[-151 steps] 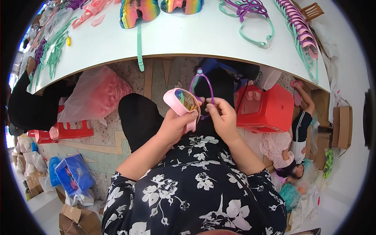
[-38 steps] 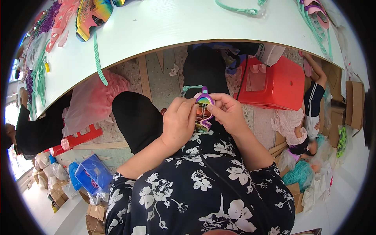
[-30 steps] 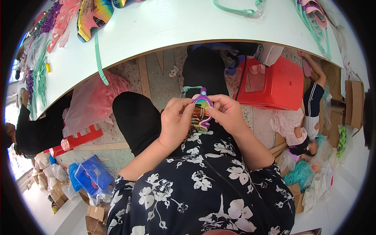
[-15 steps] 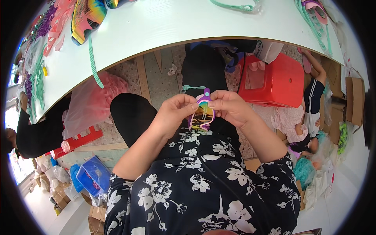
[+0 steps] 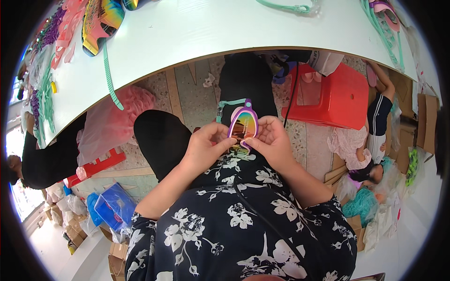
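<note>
Above my lap I hold a pair of swimming goggles (image 5: 244,122) with a purple frame and shiny rainbow-tinted lenses. My left hand (image 5: 206,146) pinches it from the left, thumb near the nose piece. My right hand (image 5: 271,144) grips the other side, its thumb also pressed near the nose piece. One lens points away from me; the nearer part is partly hidden by my thumbs. From the frame's far end a mint-green strap (image 5: 230,102) hangs off to the left.
A white table (image 5: 187,28) curves across ahead, bearing mint straps (image 5: 288,6), pink straps (image 5: 69,33) and mirrored goggles (image 5: 101,23). A red stool (image 5: 344,96) stands right. Another person (image 5: 44,157) sits at the left; two more (image 5: 375,126) are at the right. Bags and cartons (image 5: 75,229) lie lower left.
The goggles have turned in my hands, their lens now facing up more plainly. Both thumbs have slid from the upper lens edges down to the nose piece.
</note>
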Demonstrator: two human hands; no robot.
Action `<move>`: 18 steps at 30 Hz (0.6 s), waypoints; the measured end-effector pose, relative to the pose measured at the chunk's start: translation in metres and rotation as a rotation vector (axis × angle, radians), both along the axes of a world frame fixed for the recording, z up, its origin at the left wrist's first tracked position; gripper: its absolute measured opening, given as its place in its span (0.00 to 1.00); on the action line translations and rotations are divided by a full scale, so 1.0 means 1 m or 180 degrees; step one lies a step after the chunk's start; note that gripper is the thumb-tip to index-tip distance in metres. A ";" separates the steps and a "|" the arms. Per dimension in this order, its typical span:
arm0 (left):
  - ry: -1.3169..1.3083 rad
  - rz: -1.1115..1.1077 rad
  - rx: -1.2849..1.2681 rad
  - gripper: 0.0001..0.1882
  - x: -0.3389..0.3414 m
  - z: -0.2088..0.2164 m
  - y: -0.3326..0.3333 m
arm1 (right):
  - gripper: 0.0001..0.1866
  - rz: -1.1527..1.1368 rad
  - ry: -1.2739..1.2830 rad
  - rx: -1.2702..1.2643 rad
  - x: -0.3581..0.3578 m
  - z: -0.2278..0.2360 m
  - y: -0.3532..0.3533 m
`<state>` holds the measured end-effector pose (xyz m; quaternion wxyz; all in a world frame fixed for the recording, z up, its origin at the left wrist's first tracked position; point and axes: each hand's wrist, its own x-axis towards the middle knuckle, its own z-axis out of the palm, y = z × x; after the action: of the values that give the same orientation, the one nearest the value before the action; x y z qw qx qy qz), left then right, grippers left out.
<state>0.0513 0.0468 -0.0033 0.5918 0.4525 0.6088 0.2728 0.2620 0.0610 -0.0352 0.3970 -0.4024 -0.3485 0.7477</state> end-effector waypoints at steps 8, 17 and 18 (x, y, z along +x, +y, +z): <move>0.0647 -0.0062 0.0106 0.14 0.010 0.001 -0.002 | 0.18 -0.0228 -0.0465 0.0127 -0.010 -0.006 -0.011; 0.0840 -0.0374 0.1373 0.12 0.009 -0.013 0.002 | 0.33 0.0570 -0.1460 0.1465 0.020 0.008 0.016; 0.0752 -0.0448 0.1340 0.12 0.009 -0.013 0.003 | 0.33 0.1013 -0.2137 0.1973 0.029 0.014 0.030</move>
<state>0.0601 0.0495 -0.0167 0.4268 0.6359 0.5704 0.2969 0.2912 0.0907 -0.0211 0.2445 -0.4260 -0.7210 0.4889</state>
